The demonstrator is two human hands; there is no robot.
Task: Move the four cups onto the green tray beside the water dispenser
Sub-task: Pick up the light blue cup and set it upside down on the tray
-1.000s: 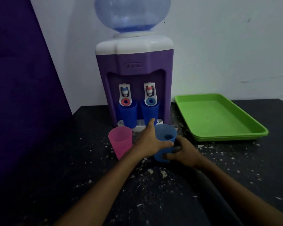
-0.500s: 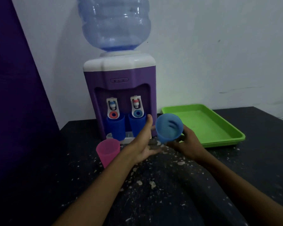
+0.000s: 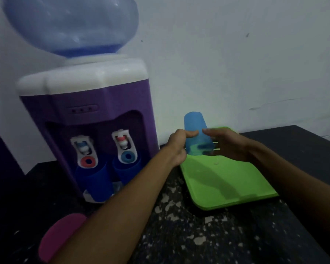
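Observation:
A light blue cup [image 3: 195, 130] is upside down over the far left end of the green tray [image 3: 227, 180]. My left hand [image 3: 177, 147] grips its left side and my right hand [image 3: 229, 143] holds its right side. Whether its rim touches the tray I cannot tell. Two dark blue cups stand under the dispenser's taps, one on the left [image 3: 95, 181] and one on the right [image 3: 126, 170]. A pink cup [image 3: 59, 237] stands at the lower left, partly hidden by my left forearm.
The purple and white water dispenser [image 3: 88, 115] with its blue bottle [image 3: 71, 25] stands left of the tray, against a white wall. The black countertop [image 3: 198, 235] is speckled with white flecks. A dark purple panel borders the far left.
The light blue cup has been lifted off the counter, turned upside down and carried right to the tray. Both hands moved with it, and the camera came closer.

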